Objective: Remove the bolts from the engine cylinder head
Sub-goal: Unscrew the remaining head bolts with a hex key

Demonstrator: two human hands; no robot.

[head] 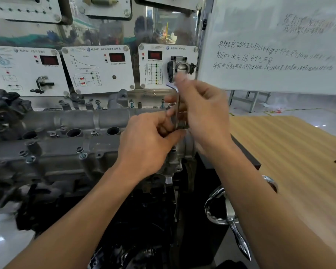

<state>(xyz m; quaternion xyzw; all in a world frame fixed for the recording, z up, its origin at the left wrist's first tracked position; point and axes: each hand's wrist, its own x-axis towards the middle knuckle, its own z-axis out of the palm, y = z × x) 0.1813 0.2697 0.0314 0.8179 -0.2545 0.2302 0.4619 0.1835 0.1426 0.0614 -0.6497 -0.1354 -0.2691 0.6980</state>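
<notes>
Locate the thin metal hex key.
The thin metal hex key stands upright at centre-right of the head view, gripped by the right hand, above the left hand.

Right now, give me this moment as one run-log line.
phase: loosening bolt | right hand: grips key, upright | left hand: steadies key base | site: right end of cylinder head | other bolts: still seated
</notes>
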